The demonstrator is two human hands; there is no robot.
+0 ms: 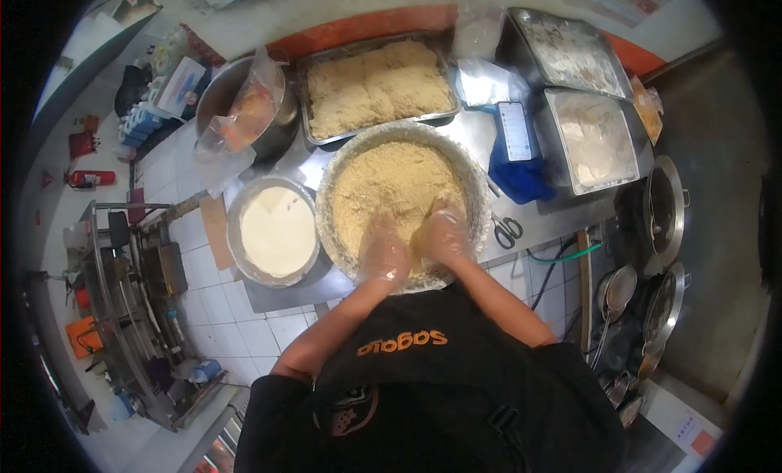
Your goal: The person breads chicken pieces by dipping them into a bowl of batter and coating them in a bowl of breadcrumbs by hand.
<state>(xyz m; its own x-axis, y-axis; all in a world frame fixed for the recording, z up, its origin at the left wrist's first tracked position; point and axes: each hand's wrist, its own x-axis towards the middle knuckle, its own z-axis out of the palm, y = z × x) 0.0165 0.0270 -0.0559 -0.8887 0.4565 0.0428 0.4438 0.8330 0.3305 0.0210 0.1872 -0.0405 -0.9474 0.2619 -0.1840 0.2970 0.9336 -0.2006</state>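
Observation:
A wide basin (325,213), its rim caked with flour, stands right before me and holds pale yellow breadcrumbs (391,174). Both my hands wear clear plastic gloves and are inside it. My left hand (383,250) presses into the crumbs near the basin's close side. Just right of it, my right hand (448,235) is also down in the crumbs. Crumbs hide the fingertips of both hands, so I cannot see whether they grip anything. Left of the basin is a round bowl (234,244) of smooth cream-coloured batter (278,229).
Behind the basin lies a metal tray (382,128) heaped with crumb-coated food (379,85). A deep metal pot (211,94) with plastic bags stands back left. Rightward are scissors (507,230), a lit phone (515,131) on blue cloth (522,181), and steel containers (555,140). Pans (665,210) hang far right.

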